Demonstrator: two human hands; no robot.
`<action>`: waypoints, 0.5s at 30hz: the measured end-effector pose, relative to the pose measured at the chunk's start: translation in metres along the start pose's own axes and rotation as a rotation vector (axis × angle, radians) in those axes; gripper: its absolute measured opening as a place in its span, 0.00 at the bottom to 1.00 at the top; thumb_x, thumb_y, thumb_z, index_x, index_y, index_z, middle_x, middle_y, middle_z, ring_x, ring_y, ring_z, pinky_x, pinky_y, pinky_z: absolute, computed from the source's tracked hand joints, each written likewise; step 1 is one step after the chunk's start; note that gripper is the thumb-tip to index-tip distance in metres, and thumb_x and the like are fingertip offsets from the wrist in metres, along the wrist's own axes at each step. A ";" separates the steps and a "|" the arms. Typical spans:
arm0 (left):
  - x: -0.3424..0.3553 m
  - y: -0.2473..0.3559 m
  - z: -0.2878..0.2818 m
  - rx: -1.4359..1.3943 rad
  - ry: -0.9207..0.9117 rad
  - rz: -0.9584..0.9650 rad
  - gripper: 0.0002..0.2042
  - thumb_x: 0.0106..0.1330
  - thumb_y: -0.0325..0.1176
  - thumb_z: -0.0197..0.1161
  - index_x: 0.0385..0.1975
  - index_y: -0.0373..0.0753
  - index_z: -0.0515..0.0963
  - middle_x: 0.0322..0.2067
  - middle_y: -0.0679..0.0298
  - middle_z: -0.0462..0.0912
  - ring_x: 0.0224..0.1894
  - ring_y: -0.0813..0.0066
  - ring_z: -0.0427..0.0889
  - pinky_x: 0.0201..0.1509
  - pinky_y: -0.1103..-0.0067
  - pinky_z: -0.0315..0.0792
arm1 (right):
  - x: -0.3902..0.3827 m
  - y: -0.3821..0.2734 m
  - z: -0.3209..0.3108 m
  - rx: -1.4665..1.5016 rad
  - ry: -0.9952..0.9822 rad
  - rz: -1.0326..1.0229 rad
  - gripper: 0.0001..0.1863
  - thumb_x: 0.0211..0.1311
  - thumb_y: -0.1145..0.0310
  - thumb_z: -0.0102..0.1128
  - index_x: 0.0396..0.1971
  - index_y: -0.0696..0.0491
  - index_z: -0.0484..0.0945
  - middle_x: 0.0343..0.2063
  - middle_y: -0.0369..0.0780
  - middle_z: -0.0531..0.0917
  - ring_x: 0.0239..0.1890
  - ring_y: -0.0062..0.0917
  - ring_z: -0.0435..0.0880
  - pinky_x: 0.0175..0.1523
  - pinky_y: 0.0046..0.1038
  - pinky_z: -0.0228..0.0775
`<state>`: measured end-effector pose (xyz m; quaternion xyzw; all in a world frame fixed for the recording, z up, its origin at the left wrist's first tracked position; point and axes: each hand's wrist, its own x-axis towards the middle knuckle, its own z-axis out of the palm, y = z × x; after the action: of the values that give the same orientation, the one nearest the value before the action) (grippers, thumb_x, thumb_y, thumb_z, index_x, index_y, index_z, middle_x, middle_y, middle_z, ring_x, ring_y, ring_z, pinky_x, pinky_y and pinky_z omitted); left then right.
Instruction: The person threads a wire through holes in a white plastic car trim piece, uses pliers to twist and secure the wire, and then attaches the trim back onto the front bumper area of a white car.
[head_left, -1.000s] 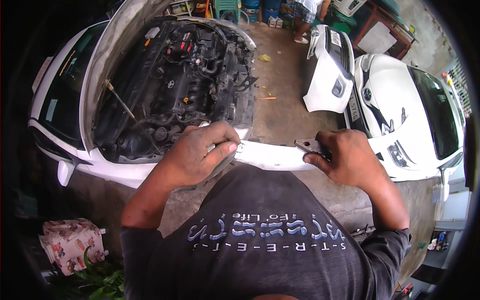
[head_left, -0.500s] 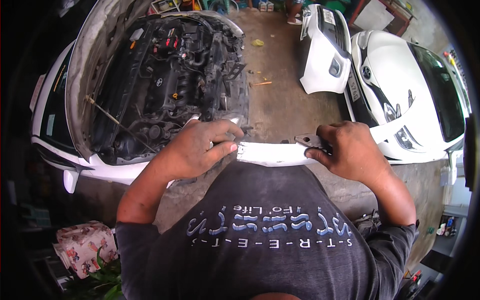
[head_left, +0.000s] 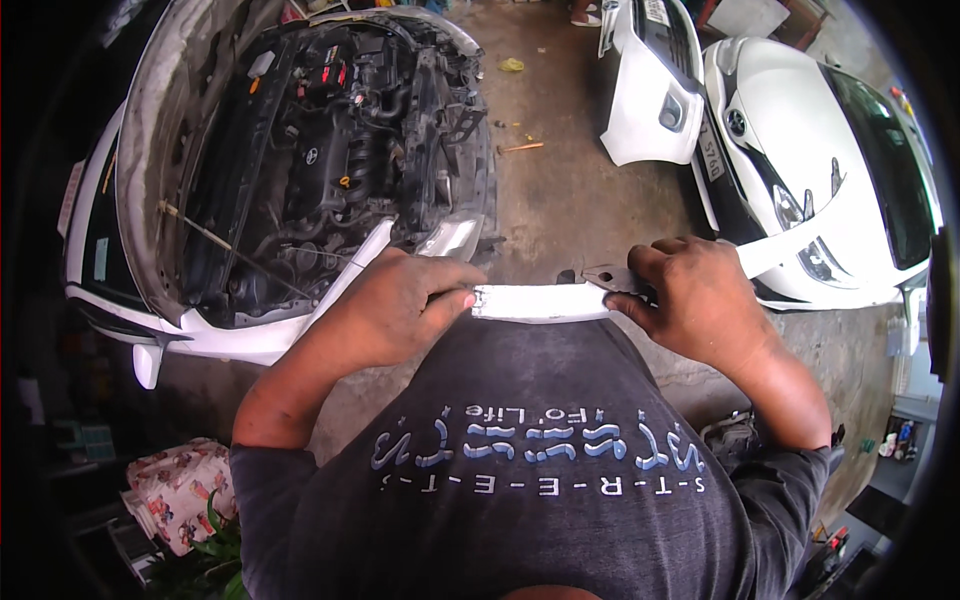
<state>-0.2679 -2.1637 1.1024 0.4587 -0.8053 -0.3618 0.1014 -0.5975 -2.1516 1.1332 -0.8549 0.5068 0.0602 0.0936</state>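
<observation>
A long white plastic panel (head_left: 540, 301) runs crosswise just above my dark T-shirt, its right part continuing past my right hand. My left hand (head_left: 410, 305) grips the panel, thumb pressed on a scuffed, cracked-looking patch. My right hand (head_left: 690, 300) is closed around metal pliers (head_left: 605, 275), whose nose lies at the panel's upper edge; my thumb touches the panel beside them. Whether the jaws bite on the panel I cannot tell.
A white car with raised hood shows its engine bay (head_left: 335, 170) at left. Another white car (head_left: 790, 140) stands at right beside a detached bumper (head_left: 650, 110). Between them lie debris and an orange-handled item (head_left: 520, 147). A person's foot (head_left: 585, 15) shows at the top. Patterned fabric (head_left: 180, 490) sits lower left.
My view has shifted, so the cars and bumper sit higher and less of the other person shows. Both hands keep their hold, the panel now appearing slightly higher and narrower.
</observation>
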 end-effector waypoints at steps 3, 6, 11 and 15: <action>-0.001 0.000 0.000 -0.030 -0.005 -0.010 0.13 0.71 0.33 0.64 0.49 0.34 0.87 0.40 0.49 0.91 0.43 0.57 0.92 0.51 0.70 0.81 | 0.002 0.000 0.000 0.017 0.013 -0.007 0.22 0.66 0.48 0.69 0.35 0.55 0.84 0.28 0.45 0.87 0.39 0.43 0.90 0.45 0.43 0.81; -0.003 -0.001 -0.001 -0.075 -0.012 -0.043 0.13 0.71 0.32 0.63 0.49 0.34 0.87 0.38 0.50 0.91 0.42 0.58 0.92 0.51 0.70 0.81 | 0.003 -0.001 0.001 0.016 0.009 -0.007 0.22 0.66 0.48 0.70 0.36 0.55 0.84 0.29 0.45 0.87 0.39 0.42 0.90 0.45 0.43 0.81; -0.003 0.000 -0.002 -0.114 -0.037 -0.086 0.12 0.72 0.31 0.64 0.49 0.33 0.86 0.39 0.46 0.90 0.43 0.51 0.91 0.50 0.67 0.81 | 0.007 0.000 0.005 0.017 -0.003 -0.016 0.22 0.66 0.48 0.70 0.36 0.56 0.85 0.30 0.44 0.87 0.40 0.40 0.90 0.46 0.41 0.81; -0.005 -0.003 0.001 -0.089 -0.018 -0.069 0.12 0.72 0.32 0.64 0.49 0.34 0.87 0.39 0.47 0.90 0.42 0.53 0.91 0.51 0.68 0.80 | 0.010 0.003 0.009 0.010 0.022 -0.053 0.23 0.66 0.47 0.70 0.36 0.56 0.85 0.30 0.44 0.88 0.40 0.40 0.90 0.46 0.41 0.82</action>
<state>-0.2635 -2.1599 1.1004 0.4779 -0.7729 -0.4047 0.1019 -0.5955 -2.1596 1.1218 -0.8680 0.4853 0.0458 0.0941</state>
